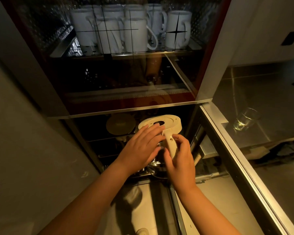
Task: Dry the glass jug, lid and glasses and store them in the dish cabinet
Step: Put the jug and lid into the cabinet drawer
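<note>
My view is dim and warm-toned overall. The brightest patch is the row of white ceramic mugs [131,29] behind the dark glass cabinet door [126,78], which carries reflections and a streak of glare. The lower compartment is deep in shadow; only the cream plastic jug lid [170,122] catches light there. The steel surface [261,92] on the right shows soft sheen. Straight edges bow toward the frame borders, and fine detail looks soft and smeared.

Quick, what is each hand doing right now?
Left hand: open, straight fingers resting on the jug lid.
Right hand: fingers and thumb curled round the jug handle, holding it.
</note>
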The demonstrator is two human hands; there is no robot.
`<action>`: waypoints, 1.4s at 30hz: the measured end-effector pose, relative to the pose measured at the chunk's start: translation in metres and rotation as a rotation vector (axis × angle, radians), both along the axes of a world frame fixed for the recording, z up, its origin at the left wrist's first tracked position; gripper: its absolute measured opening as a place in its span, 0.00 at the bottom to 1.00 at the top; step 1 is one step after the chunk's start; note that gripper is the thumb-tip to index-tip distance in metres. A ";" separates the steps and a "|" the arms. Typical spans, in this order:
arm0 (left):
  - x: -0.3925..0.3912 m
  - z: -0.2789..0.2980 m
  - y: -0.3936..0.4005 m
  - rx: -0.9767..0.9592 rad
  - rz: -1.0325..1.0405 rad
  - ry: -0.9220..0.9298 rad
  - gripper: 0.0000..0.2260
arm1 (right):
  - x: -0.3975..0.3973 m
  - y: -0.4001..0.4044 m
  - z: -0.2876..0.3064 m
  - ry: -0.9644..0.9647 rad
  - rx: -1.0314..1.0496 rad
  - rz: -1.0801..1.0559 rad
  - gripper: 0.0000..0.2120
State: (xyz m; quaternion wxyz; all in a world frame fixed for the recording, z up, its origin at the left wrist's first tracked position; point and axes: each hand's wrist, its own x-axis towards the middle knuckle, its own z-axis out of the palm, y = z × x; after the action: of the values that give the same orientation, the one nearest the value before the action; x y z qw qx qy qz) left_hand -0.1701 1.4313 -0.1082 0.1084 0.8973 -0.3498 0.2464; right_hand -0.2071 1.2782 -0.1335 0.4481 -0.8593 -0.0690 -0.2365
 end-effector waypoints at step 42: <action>0.044 -0.029 -0.008 0.270 0.058 0.249 0.37 | 0.088 0.026 -0.067 -0.118 0.265 -0.067 0.22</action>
State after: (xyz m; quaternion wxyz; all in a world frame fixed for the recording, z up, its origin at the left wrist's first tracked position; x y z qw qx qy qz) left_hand -0.1258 1.4237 -0.1369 0.0223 0.9370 -0.3376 0.0871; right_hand -0.1191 1.3038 -0.2001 0.5448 -0.7790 -0.0344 -0.3084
